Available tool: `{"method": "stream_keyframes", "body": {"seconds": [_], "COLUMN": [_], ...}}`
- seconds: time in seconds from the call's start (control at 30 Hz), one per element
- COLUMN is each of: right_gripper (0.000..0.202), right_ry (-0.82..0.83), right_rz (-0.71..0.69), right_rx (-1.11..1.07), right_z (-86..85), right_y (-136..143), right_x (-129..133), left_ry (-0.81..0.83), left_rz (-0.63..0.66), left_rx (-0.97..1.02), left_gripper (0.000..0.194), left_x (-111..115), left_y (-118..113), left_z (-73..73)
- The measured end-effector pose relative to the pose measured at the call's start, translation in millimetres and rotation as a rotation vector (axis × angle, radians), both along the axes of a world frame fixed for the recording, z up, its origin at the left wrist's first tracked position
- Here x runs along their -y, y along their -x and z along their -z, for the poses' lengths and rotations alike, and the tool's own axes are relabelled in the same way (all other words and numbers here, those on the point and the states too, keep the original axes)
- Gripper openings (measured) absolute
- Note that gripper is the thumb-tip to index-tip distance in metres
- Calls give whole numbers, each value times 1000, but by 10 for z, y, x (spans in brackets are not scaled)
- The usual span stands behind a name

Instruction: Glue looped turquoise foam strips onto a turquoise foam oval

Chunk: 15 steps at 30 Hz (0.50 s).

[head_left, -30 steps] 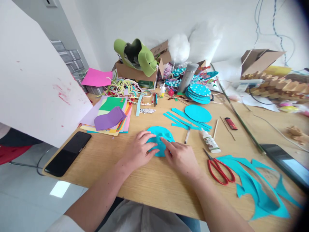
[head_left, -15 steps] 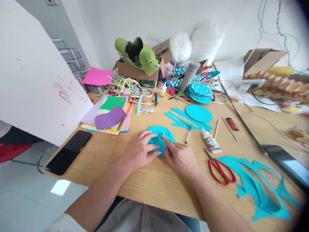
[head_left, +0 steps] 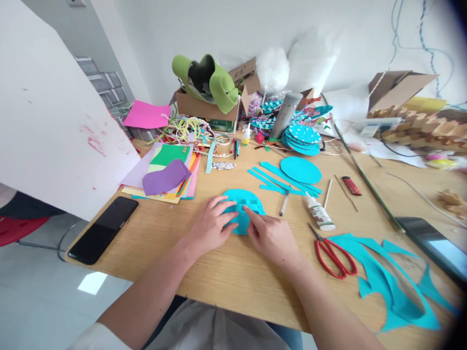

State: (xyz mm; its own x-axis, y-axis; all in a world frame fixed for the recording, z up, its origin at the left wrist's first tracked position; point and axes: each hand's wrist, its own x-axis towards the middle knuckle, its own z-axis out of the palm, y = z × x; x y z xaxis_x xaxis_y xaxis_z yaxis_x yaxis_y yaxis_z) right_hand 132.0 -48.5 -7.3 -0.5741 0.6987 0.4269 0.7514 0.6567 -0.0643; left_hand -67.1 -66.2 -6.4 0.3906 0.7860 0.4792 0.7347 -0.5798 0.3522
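Observation:
A bright blue paper disc (head_left: pixel 239 224) lies on the table in front of me, with small folded blue strips raised on its middle. My left hand (head_left: pixel 213 222) rests on its left side, fingers spread and lying flat. My right hand (head_left: pixel 272 236) presses the strips with its stretched index finger; its other fingers curl under and are partly hidden. Right of the disc lie a pen (head_left: pixel 284 201), a white glue bottle (head_left: pixel 320 212) and red-handled scissors (head_left: pixel 333 255). Farther back are blue paper strips (head_left: pixel 272 179) and another blue disc (head_left: pixel 301 169).
A black phone (head_left: pixel 104 231) lies at the left edge, near stacked coloured paper (head_left: pixel 171 182). Blue paper scraps (head_left: pixel 394 287), a red lighter (head_left: pixel 351 185) and a dark tablet-like device (head_left: pixel 434 245) lie at right. A grey flask (head_left: pixel 286 116) and a box with a green cap (head_left: pixel 207 80) stand behind.
My right index finger has shifted slightly left and down on the disc. My left thumb has drawn back a little. The other things stay where they were.

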Motion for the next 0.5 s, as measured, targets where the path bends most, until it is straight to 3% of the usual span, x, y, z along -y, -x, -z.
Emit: {"method": "stream_keyframes", "body": {"seconds": [0.5], "right_gripper": [39], "right_ry": [32], "right_rz": [33], "right_rx": [12], "right_z": [6], "right_y": [11], "right_x": [6], "left_ry": [9], "left_rz": [12], "left_rx": [-18], "left_gripper": [13], "left_x": [15], "left_y": [7], "left_z": [-3]}}
